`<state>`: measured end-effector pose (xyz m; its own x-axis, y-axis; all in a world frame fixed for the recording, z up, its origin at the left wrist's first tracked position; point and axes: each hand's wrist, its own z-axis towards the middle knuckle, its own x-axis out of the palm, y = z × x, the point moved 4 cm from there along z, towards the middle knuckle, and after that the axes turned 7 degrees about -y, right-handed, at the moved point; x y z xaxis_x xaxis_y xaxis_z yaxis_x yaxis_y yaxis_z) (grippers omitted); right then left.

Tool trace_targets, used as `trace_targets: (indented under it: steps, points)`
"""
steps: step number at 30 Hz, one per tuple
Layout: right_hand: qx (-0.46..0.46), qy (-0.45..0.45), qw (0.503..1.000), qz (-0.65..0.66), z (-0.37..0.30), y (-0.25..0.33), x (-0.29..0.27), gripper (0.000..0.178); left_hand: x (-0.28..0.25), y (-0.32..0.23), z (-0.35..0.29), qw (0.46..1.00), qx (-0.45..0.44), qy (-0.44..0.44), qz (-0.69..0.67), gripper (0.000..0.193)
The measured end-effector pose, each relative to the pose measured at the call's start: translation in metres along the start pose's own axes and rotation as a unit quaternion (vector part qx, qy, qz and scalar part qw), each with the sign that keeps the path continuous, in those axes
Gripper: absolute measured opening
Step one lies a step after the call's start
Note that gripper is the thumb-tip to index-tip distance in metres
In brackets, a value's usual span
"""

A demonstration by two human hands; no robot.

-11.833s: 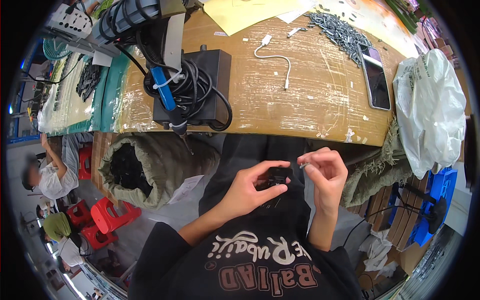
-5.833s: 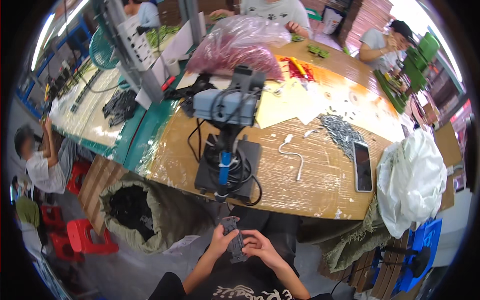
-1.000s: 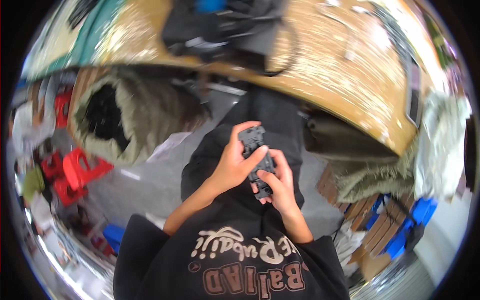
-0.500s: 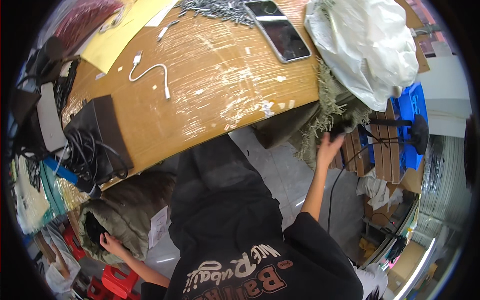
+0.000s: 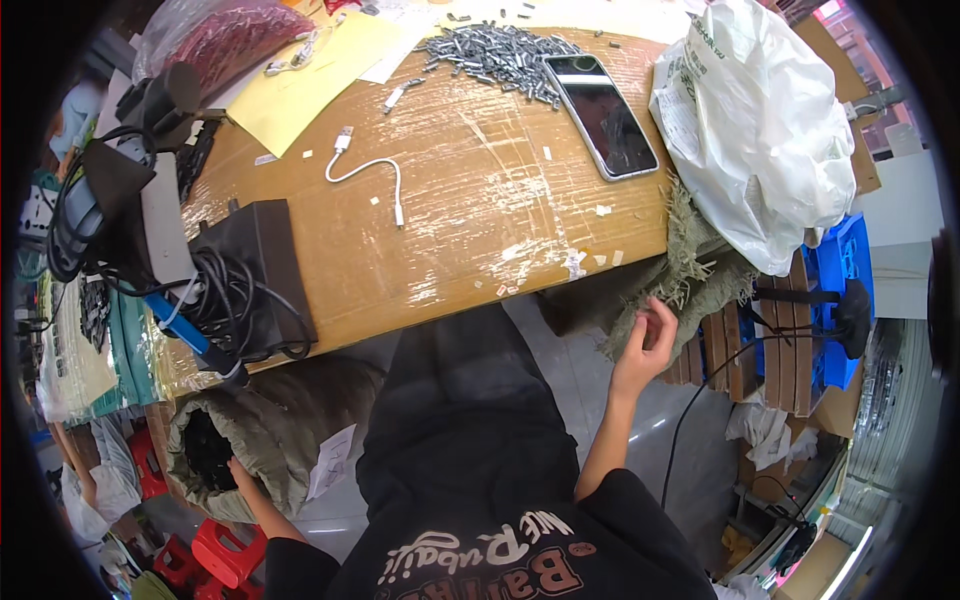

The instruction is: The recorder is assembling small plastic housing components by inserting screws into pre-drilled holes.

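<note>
My left hand (image 5: 243, 478) reaches into the mouth of an olive padded sack (image 5: 285, 430) on the lower left, where dark pieces (image 5: 207, 448) lie inside. Its fingers are hidden by the sack's rim and the dark contents. On the right, my right hand (image 5: 645, 350) is raised beside the frayed edge of a second olive sack (image 5: 690, 265) hanging at the table's corner. The fingers of that hand are curled in toward the thumb; whatever they pinch, if anything, is too small to make out.
On the wooden table (image 5: 450, 230) lie a short white cable (image 5: 365, 168), a phone (image 5: 605, 120), a pile of small metal parts (image 5: 500, 60) and a white plastic bag (image 5: 760, 140). A black box with coiled cables (image 5: 265, 270) stands left. Red stools (image 5: 228, 550) and a blue crate (image 5: 845, 290) flank me.
My view has shifted, so the table sits lower and further right. My left hand has gone deeper into the sack. My right hand has come away from the second sack's opening, fingers curling.
</note>
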<state>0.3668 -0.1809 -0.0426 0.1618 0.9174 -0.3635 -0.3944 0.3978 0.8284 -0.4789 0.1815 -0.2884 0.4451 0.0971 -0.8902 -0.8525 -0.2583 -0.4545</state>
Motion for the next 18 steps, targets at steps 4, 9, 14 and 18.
trace_targets:
  steps: [4, 9, 14, 18]
  points:
    - [-0.104, 0.026, 0.987, 0.117, 0.024, 0.082, 0.033, 0.02, 0.022, -0.03, 0.002, 1.0, -0.01, 0.013, 0.018, 0.037]
    - [-0.183, 0.21, 0.949, 0.146, 0.072, 0.167, 0.128, 0.023, 0.014, -0.056, -0.013, 0.999, -0.035, 0.012, 0.039, 0.037]
    - [-0.292, 0.261, 0.92, -0.003, 0.105, 0.152, 0.24, 0.012, 0.026, -0.109, -0.086, 0.994, -0.067, 0.047, 0.068, 0.038]
    - [-0.279, 0.3, 0.912, -0.028, 0.103, 0.145, 0.246, 0.006, 0.016, -0.127, -0.095, 0.989, -0.095, 0.072, 0.092, 0.038]
